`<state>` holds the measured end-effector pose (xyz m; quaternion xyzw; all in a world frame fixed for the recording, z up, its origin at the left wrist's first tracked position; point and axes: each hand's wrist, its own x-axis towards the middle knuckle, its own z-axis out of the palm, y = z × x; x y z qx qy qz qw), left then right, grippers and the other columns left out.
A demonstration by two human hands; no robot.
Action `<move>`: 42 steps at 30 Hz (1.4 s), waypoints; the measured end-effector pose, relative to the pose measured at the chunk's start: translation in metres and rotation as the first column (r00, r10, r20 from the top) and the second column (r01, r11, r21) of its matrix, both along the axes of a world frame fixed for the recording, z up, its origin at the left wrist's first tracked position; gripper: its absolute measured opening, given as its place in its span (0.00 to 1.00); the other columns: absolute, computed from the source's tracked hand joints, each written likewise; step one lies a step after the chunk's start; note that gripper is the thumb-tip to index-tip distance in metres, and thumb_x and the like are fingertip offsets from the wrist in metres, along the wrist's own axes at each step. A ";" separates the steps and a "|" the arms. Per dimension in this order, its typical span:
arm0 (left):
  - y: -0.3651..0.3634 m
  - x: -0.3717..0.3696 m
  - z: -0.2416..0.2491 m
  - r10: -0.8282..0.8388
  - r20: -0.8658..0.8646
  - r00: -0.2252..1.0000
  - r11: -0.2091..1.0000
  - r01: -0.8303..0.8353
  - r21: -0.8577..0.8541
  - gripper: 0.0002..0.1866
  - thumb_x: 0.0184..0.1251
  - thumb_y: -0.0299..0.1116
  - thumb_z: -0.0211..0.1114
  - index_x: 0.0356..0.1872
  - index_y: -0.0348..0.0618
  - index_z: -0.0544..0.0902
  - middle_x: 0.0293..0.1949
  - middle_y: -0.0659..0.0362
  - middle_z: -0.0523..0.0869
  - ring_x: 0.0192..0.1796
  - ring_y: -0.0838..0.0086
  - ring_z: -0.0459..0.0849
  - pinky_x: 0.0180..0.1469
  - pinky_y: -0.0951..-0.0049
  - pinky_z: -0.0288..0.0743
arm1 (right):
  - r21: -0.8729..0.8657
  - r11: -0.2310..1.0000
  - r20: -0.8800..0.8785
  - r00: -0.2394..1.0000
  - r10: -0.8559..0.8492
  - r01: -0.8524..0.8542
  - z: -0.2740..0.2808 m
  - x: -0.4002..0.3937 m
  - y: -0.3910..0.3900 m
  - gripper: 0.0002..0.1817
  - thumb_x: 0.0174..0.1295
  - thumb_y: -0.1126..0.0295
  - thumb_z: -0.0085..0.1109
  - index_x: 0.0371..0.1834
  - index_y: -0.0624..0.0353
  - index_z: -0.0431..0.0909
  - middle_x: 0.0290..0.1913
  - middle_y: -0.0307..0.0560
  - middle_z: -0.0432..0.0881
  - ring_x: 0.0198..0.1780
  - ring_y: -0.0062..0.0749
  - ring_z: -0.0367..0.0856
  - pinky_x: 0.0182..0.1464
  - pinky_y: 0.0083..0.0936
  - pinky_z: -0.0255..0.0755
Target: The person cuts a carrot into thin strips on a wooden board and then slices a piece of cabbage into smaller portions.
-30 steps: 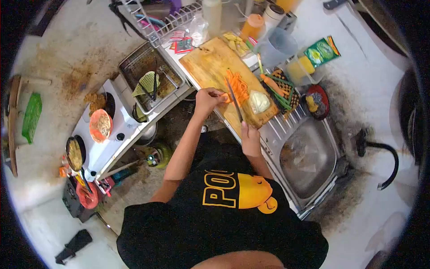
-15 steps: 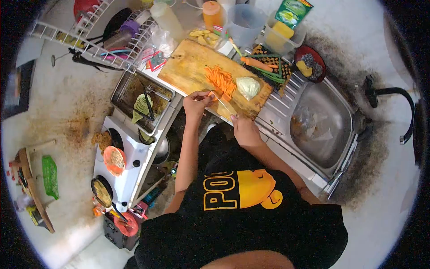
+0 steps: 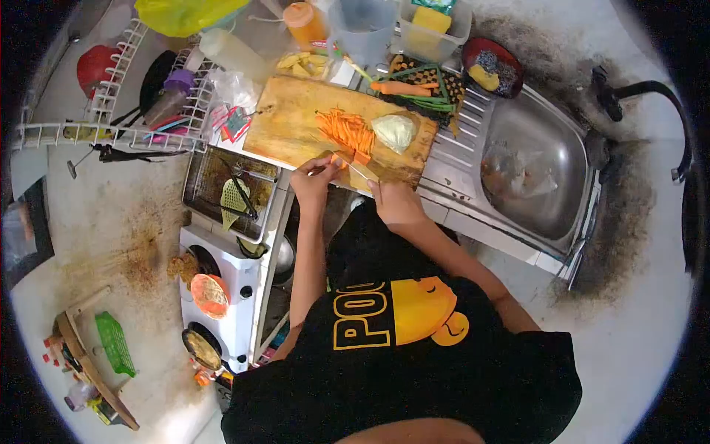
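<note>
My left hand [image 3: 312,181] is closed on a small piece of carrot [image 3: 339,160] at the near edge of the wooden cutting board [image 3: 285,111]. In my right hand [image 3: 399,206] is a knife [image 3: 363,171], its blade slanting up and left towards that carrot piece. An orange carrot chunk [image 3: 362,158] lies against the far side of the blade. Just beyond my hands is a pile of carrot strips [image 3: 345,129]. A pale wedge of cabbage [image 3: 394,132] sits to the right of the pile. My fingers hide most of the knife handle.
Right of the board is a steel sink [image 3: 532,155], with a whole carrot [image 3: 403,89] and green stalks on a black rack behind. To the left stand a metal tray [image 3: 194,177] with a slotted spatula and a white stove [image 3: 233,303] with pans. A squeeze bottle [image 3: 303,26] stands behind.
My view has turned, so the board and sink sit further left or higher in the picture. Both hands stay at the board's near edge, still holding the carrot piece and the knife.
</note>
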<state>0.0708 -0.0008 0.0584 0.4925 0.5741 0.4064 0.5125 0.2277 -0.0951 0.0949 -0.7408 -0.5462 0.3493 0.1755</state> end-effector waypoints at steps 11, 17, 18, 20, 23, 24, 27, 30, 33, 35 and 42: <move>0.004 -0.009 -0.010 -0.034 0.106 0.994 0.999 0.037 -0.022 0.12 0.56 0.24 0.77 0.36 0.26 0.86 0.30 0.55 0.87 0.33 0.78 0.85 0.35 0.77 0.80 | 0.052 0.998 0.081 0.996 -0.044 0.040 -0.011 -0.015 0.015 0.30 0.76 0.50 0.41 0.32 0.65 0.84 0.30 0.68 0.83 0.36 0.66 0.84 0.41 0.56 0.76; 0.057 0.001 0.052 0.182 -0.507 0.843 0.864 0.109 0.492 0.20 0.63 0.36 0.70 0.50 0.30 0.81 0.43 0.43 0.82 0.43 0.59 0.83 0.45 0.60 0.76 | 0.057 0.998 0.059 0.997 -0.042 0.039 -0.015 -0.013 0.014 0.30 0.76 0.51 0.40 0.32 0.65 0.83 0.31 0.68 0.83 0.37 0.66 0.84 0.40 0.55 0.76; 0.069 0.010 0.062 0.256 -0.483 0.837 0.734 0.157 0.661 0.23 0.65 0.37 0.68 0.55 0.32 0.78 0.53 0.39 0.79 0.52 0.54 0.80 0.54 0.54 0.73 | 0.063 0.997 0.057 0.997 -0.051 0.047 -0.016 -0.013 0.013 0.30 0.76 0.50 0.40 0.32 0.65 0.83 0.31 0.68 0.83 0.37 0.66 0.84 0.40 0.55 0.76; 0.093 0.032 0.062 0.196 -0.558 0.806 0.673 0.303 0.674 0.33 0.67 0.41 0.65 0.69 0.37 0.67 0.70 0.37 0.63 0.71 0.46 0.63 0.70 0.46 0.55 | 0.070 0.996 0.055 0.997 -0.051 0.047 -0.015 -0.014 0.013 0.30 0.76 0.50 0.40 0.31 0.65 0.83 0.31 0.69 0.83 0.37 0.66 0.84 0.40 0.55 0.76; 0.117 0.053 0.011 0.193 -0.758 0.623 0.620 0.522 0.587 0.40 0.70 0.48 0.60 0.76 0.40 0.56 0.73 0.35 0.59 0.75 0.38 0.53 0.75 0.43 0.44 | 0.070 0.996 0.068 0.996 -0.056 0.051 -0.014 -0.014 0.013 0.30 0.76 0.50 0.41 0.31 0.66 0.83 0.32 0.69 0.83 0.38 0.67 0.83 0.41 0.55 0.76; 0.118 0.054 0.010 0.195 -0.755 0.625 0.616 0.521 0.591 0.40 0.70 0.48 0.60 0.76 0.40 0.56 0.73 0.35 0.59 0.75 0.38 0.53 0.75 0.43 0.44 | 0.065 0.996 0.078 0.995 -0.062 0.057 -0.013 -0.014 0.015 0.31 0.75 0.50 0.41 0.31 0.66 0.83 0.32 0.69 0.83 0.38 0.67 0.83 0.42 0.55 0.76; 0.120 0.054 0.005 0.132 -0.758 0.639 0.678 0.500 0.539 0.43 0.71 0.52 0.57 0.78 0.41 0.51 0.74 0.35 0.56 0.78 0.39 0.47 0.77 0.44 0.40 | -0.002 0.998 0.084 0.995 -0.061 0.061 -0.011 -0.014 0.017 0.31 0.76 0.49 0.40 0.32 0.66 0.83 0.33 0.69 0.84 0.39 0.66 0.84 0.43 0.55 0.77; 0.118 0.046 -0.003 0.126 -0.731 0.671 0.654 0.498 0.570 0.41 0.71 0.50 0.58 0.78 0.41 0.53 0.73 0.35 0.58 0.77 0.40 0.51 0.77 0.43 0.41 | -0.036 0.999 0.125 0.992 -0.030 0.035 -0.007 -0.019 0.020 0.32 0.76 0.49 0.38 0.34 0.65 0.84 0.35 0.67 0.84 0.40 0.63 0.85 0.44 0.54 0.77; 0.127 0.048 -0.013 0.082 -0.678 0.731 0.749 0.403 0.525 0.39 0.72 0.51 0.56 0.76 0.39 0.56 0.72 0.34 0.60 0.77 0.42 0.52 0.77 0.44 0.39 | -0.091 0.995 0.136 0.991 -0.015 0.028 -0.005 -0.016 0.025 0.31 0.76 0.48 0.38 0.35 0.64 0.84 0.36 0.66 0.85 0.40 0.61 0.86 0.43 0.52 0.78; 0.120 0.047 -0.006 0.087 -0.618 0.781 0.718 0.381 0.583 0.36 0.73 0.49 0.55 0.74 0.37 0.59 0.70 0.35 0.62 0.75 0.42 0.56 0.77 0.45 0.40 | -0.093 0.995 0.157 0.988 -0.011 0.026 -0.008 -0.018 0.023 0.31 0.76 0.48 0.38 0.35 0.64 0.84 0.35 0.65 0.85 0.40 0.60 0.86 0.43 0.52 0.78; 0.117 0.040 -0.004 0.191 -0.461 0.867 0.687 0.217 0.694 0.28 0.73 0.41 0.57 0.68 0.36 0.67 0.65 0.38 0.68 0.69 0.43 0.63 0.73 0.45 0.49 | 0.054 0.999 0.240 0.971 -0.011 -0.002 -0.022 -0.021 0.024 0.31 0.76 0.49 0.39 0.33 0.64 0.83 0.32 0.63 0.85 0.37 0.61 0.85 0.41 0.53 0.77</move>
